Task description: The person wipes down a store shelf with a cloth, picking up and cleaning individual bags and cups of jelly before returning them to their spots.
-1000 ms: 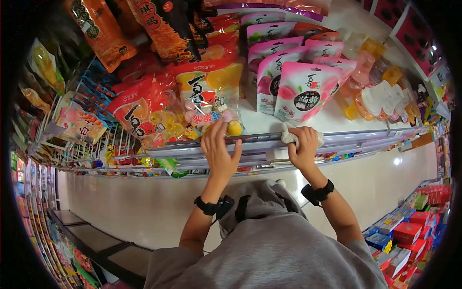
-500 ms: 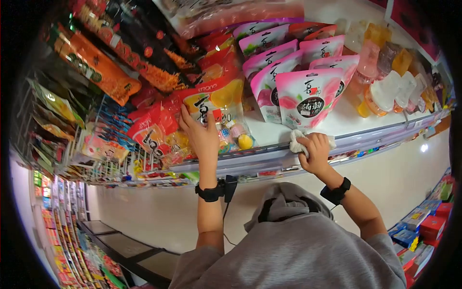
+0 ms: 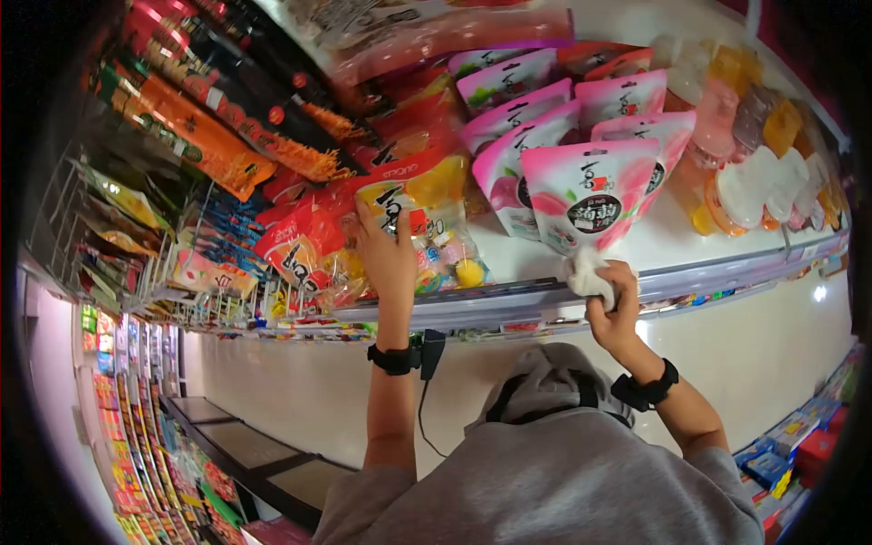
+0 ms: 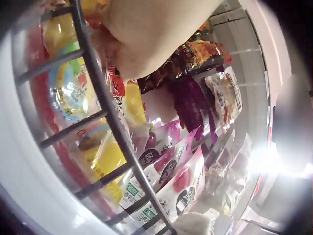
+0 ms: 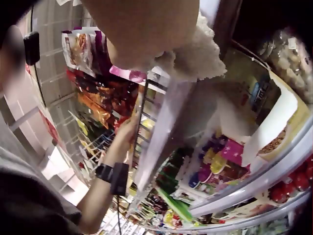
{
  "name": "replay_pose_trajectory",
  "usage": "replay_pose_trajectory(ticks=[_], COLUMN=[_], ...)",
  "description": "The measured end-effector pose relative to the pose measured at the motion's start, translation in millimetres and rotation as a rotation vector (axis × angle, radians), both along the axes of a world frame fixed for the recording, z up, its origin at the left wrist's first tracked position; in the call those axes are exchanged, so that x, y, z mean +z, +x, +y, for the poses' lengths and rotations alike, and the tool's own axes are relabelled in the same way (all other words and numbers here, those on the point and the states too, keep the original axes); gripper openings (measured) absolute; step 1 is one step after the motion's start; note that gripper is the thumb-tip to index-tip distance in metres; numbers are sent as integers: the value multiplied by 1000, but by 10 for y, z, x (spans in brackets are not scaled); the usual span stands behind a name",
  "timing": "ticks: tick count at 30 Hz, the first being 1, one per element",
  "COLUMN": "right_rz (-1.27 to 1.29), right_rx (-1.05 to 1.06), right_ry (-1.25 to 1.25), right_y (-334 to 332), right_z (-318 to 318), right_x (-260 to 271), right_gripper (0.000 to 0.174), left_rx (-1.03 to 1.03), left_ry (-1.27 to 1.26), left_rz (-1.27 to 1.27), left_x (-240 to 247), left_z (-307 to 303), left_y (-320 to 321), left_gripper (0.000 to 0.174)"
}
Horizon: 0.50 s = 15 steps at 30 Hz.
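Observation:
My left hand (image 3: 389,259) lies against the front of a red-topped candy bag (image 3: 427,186), fingers extended up its face and thumb apart. Beside it leans another red candy bag (image 3: 295,241). In the left wrist view that hand (image 4: 146,34) covers the top, above the dark shelf rail. My right hand (image 3: 620,304) pinches a crumpled white cloth (image 3: 589,274) at the shelf's front edge, just before a pink-and-white pouch (image 3: 595,195). The right wrist view shows the cloth (image 5: 200,56) hanging past the fingers, bunched and rough-edged.
More pink pouches (image 3: 518,113) stand behind the front one. Clear jelly containers (image 3: 754,191) fill the right end of the shelf (image 3: 509,259). Long orange and black packets (image 3: 191,136) lie at left, above a wire rack (image 3: 182,300). Lower shelves (image 5: 215,205) hold more goods.
My left hand has moved up from the shelf edge onto the red-topped bag. The right hand has shifted rightward along the edge with the cloth, now held more upright. The head view has turned.

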State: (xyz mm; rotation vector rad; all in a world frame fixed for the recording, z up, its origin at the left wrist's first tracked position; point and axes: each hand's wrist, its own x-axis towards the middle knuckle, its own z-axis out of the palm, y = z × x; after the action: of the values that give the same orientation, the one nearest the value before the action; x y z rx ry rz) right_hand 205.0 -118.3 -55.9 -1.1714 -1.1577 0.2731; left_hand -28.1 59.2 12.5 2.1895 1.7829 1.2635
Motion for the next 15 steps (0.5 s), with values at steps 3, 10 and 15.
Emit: replay_pose_trajectory(ticks=[3,10,15], right_rz=[-324,-400,-454], right_rx=[134,271,52], right_ry=[100,42,90], right_y=[-62,-1028,-1678], right_z=[42,867,1713], right_x=[317,1012,1010], right_gripper=[46,49,44], left_rx=[42,-137,-299], left_ry=[-141,57,-31], left_rz=[-1,-36,323], left_x=[77,-54,-83], left_z=[58,66,-10], left_y=[-44,-210,-310], left_gripper=[68,72,65])
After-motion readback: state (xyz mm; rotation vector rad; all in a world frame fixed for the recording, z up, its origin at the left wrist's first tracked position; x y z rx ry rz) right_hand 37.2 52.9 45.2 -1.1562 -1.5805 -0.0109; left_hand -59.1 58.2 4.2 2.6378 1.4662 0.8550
